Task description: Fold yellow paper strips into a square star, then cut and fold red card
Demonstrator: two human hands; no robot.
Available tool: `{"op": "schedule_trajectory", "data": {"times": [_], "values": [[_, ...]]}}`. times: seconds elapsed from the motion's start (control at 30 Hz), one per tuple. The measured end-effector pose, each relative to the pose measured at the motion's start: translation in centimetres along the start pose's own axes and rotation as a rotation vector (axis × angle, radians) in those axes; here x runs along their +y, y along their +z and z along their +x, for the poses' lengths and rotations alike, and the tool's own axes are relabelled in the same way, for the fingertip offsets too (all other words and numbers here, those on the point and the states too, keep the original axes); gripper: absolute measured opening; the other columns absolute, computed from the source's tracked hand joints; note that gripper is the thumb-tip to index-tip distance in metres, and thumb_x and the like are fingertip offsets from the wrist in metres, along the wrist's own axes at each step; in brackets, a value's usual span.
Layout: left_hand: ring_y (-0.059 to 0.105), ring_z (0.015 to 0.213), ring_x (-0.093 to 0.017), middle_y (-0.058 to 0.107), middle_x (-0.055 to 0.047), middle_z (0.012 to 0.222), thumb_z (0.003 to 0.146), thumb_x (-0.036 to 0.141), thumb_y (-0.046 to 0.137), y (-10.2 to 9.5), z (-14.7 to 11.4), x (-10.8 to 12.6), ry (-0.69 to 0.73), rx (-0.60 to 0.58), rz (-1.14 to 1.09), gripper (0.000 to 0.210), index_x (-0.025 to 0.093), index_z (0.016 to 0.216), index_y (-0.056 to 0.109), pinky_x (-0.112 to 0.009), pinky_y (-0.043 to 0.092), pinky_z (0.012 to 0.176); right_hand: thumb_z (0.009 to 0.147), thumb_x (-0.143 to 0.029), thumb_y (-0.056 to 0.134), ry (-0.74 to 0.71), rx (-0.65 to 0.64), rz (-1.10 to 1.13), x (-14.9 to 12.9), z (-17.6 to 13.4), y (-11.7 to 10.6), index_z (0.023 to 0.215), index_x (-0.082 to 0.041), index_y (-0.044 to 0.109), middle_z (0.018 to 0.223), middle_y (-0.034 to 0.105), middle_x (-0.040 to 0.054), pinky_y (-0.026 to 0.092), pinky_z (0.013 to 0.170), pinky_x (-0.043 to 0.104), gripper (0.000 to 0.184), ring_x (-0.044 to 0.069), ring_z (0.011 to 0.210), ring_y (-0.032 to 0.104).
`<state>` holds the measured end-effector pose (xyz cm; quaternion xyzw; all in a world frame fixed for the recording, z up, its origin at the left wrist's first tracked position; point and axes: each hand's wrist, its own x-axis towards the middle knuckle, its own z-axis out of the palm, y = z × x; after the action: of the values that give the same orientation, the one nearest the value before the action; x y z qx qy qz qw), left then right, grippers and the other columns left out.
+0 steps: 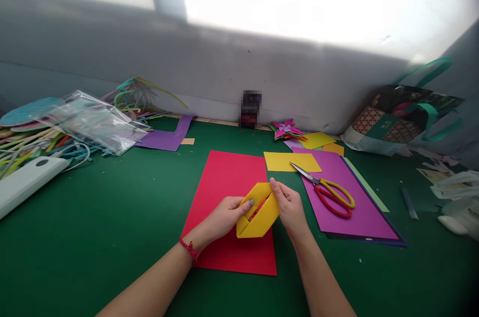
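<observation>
Both my hands grip a folded yellow paper [258,225] in the head view, raised over a red sheet [235,172]. Its two folded flaps leave a slanted gap, through which red shows. My left hand [226,217] holds its left side, thumb lying on the upper flap and the other fingers hidden behind. At the upper right corner, my right hand [290,204] pinches the paper between thumb and fingers. Scissors [318,183] with one red and one yellow handle lie partly spread to the right, across a yellow rectangle [277,161] and a purple sheet [348,202].
Folded paper stars [286,130] are stacked by the wall. Paper strips and a clear plastic bag [108,122] crowd the left, near a white power strip [30,182]. A patterned gift bag [389,117] stands at the back right. A pen-like stick [409,203] lies on the green table [130,227].
</observation>
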<state>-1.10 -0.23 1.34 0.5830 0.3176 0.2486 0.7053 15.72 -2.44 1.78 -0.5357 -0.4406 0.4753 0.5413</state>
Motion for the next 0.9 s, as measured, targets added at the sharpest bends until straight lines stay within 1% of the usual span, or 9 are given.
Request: {"op": "schedule_trajectory", "data": {"times": [0.07,0.17,0.23,0.3,0.37,0.43,0.53,0.7,0.9], "values": [[0.055,0.072,-0.015,0.06,-0.004,0.077,0.084,0.041,0.044,-0.1,0.0,0.1,0.018,-0.011,0.013,0.031,0.013,0.08,0.058,-0.024,0.042,0.063,0.082,-0.042,0.05,-0.019,0.008,-0.02,0.1,0.0,0.0,0.059,-0.019,0.04,0.053,0.033,-0.0051,0.023,0.039,0.021,0.034,0.008,0.045,0.03],[0.055,0.081,-0.017,0.059,-0.005,0.091,0.084,0.038,0.047,-0.1,0.0,0.1,0.051,-0.005,0.006,0.027,0.015,0.095,0.056,-0.024,0.043,0.067,0.083,-0.042,0.048,-0.03,-0.005,-0.044,0.1,-0.1,0.2,0.059,-0.019,0.039,0.053,0.032,-0.0051,0.023,0.039,0.021,0.034,0.008,0.045,0.029],[0.055,0.082,-0.017,0.058,-0.006,0.092,0.083,0.039,0.048,0.0,0.1,0.0,0.065,0.004,-0.018,0.029,0.015,0.098,0.054,-0.025,0.043,0.067,0.083,-0.042,0.048,-0.032,-0.024,-0.051,0.0,-0.2,0.5,0.058,-0.019,0.039,0.052,0.033,-0.0051,0.023,0.039,0.021,0.035,0.008,0.045,0.029],[0.055,0.076,-0.017,0.058,-0.006,0.086,0.084,0.041,0.046,0.1,0.3,-0.2,0.06,0.024,-0.03,0.032,0.013,0.094,0.055,-0.024,0.043,0.063,0.083,-0.042,0.048,-0.037,-0.028,-0.054,0.1,-0.3,0.7,0.058,-0.019,0.039,0.052,0.034,-0.005,0.023,0.039,0.021,0.035,0.008,0.045,0.03],[0.054,0.07,-0.016,0.057,-0.005,0.08,0.083,0.043,0.045,0.2,0.5,-0.5,0.049,0.072,-0.025,0.034,0.012,0.09,0.056,-0.024,0.042,0.059,0.083,-0.042,0.047,-0.04,-0.019,-0.059,0.1,-0.3,1.0,0.059,-0.019,0.041,0.052,0.035,-0.0049,0.024,0.039,0.021,0.034,0.009,0.045,0.03],[0.054,0.068,-0.016,0.058,-0.005,0.078,0.083,0.044,0.045,0.3,0.6,-0.6,0.037,0.115,-0.034,0.035,0.011,0.09,0.057,-0.025,0.042,0.058,0.084,-0.042,0.046,-0.044,-0.006,-0.071,0.1,-0.4,1.2,0.061,-0.019,0.042,0.052,0.036,-0.0048,0.024,0.039,0.021,0.033,0.009,0.045,0.031],[0.055,0.072,-0.017,0.058,-0.005,0.08,0.083,0.043,0.046,0.0,0.5,-0.3,0.033,0.115,-0.06,0.034,0.012,0.091,0.057,-0.025,0.043,0.06,0.084,-0.041,0.046,-0.049,-0.01,-0.07,0.1,-0.5,1.4,0.061,-0.019,0.042,0.052,0.036,-0.0048,0.025,0.039,0.021,0.032,0.009,0.045,0.032],[0.054,0.07,-0.016,0.057,-0.004,0.077,0.082,0.043,0.048,-0.7,0.3,0.1,0.019,0.077,-0.002,0.033,0.011,0.083,0.058,-0.024,0.042,0.06,0.083,-0.043,0.046,-0.049,-0.02,-0.07,0.3,-0.7,1.8,0.059,-0.02,0.038,0.052,0.034,-0.0051,0.024,0.039,0.021,0.035,0.009,0.044,0.031],[0.053,0.064,-0.015,0.057,-0.004,0.075,0.083,0.048,0.041,-0.4,0.5,-0.4,0.034,0.145,0.02,0.039,0.012,0.085,0.056,-0.024,0.042,0.056,0.081,-0.048,0.046,-0.037,-0.001,-0.087,0.8,-0.7,2.4,0.06,-0.02,0.041,0.052,0.034,-0.0051,0.024,0.04,0.022,0.036,0.01,0.045,0.031]]}}
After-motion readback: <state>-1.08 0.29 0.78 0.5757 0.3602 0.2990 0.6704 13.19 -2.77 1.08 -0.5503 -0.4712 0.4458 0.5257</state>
